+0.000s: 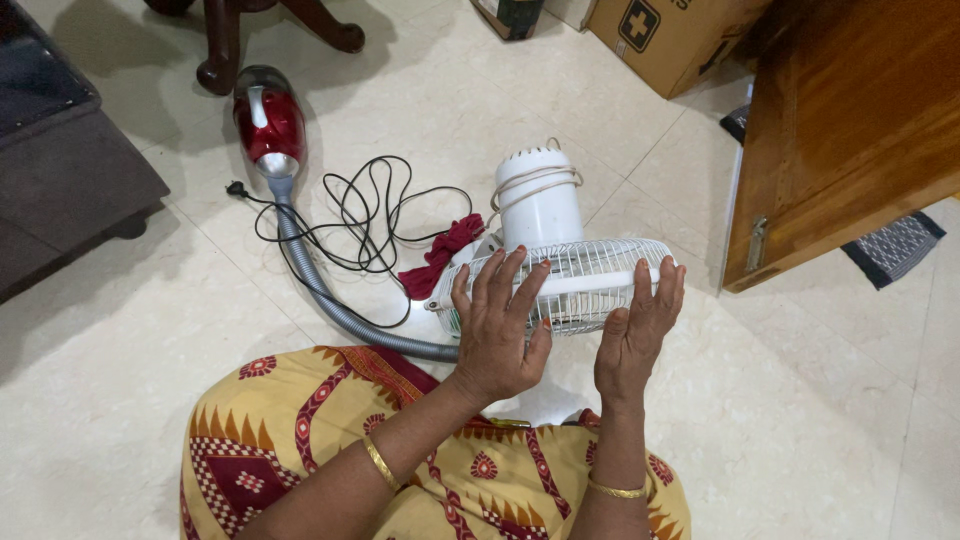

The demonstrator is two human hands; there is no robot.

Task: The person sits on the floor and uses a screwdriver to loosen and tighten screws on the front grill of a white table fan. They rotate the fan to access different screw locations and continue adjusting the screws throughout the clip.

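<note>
We find a white table fan [560,250] lying on the tiled floor [800,420], its wire grille facing us and the motor housing behind it. Our left hand [497,335] rests spread against the grille's left half, fingers extended, gripping nothing. Our right hand [637,335] is pressed flat against the grille's right edge, likewise unclenched.

Risks, in our judgement: fingertips could slip between the thin wires, and the fan could roll, held only by flat palms. The loose black cord [365,215] left of the fan, and the grey vacuum hose [320,290] running below it, could snag.
</note>
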